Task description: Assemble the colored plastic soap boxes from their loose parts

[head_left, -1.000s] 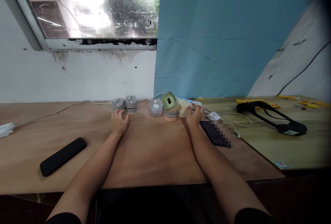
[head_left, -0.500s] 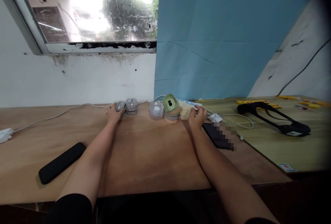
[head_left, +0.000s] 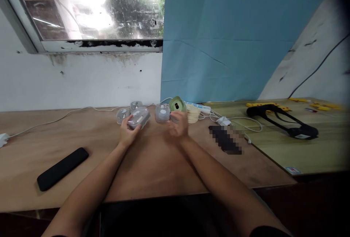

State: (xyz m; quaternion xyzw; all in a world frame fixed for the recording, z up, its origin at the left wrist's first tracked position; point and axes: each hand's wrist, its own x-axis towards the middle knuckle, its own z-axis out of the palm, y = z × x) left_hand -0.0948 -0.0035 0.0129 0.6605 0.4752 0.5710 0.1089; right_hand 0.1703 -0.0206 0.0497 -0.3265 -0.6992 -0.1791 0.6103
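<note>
My left hand (head_left: 129,133) is closed around a clear grey plastic case (head_left: 139,117), lifted and tilted above the brown board. Behind it stand two similar grey cases, a left one (head_left: 123,116) and a farther one (head_left: 136,105). My right hand (head_left: 179,124) hovers to the right, in front of a green rounded-square piece (head_left: 177,105) with a dark hole. Its fingers are curled but smeared by motion, so anything in them cannot be made out. Clear square lids or boxes (head_left: 163,113) sit between the hands. Right of the green piece rises a stack of cream pieces (head_left: 193,113).
A black oblong object (head_left: 62,168) lies at the left. White cables, a power strip (head_left: 201,108) and a white plug (head_left: 223,121) run along the back. Toward the right are a dark, partly pixelated item (head_left: 225,142) and a black strap-like frame (head_left: 283,122).
My left hand has lifted a grey case and brought it rightward and nearer. My right hand has left the cream stack and moved left, in front of the green piece. The view has shifted slightly.
</note>
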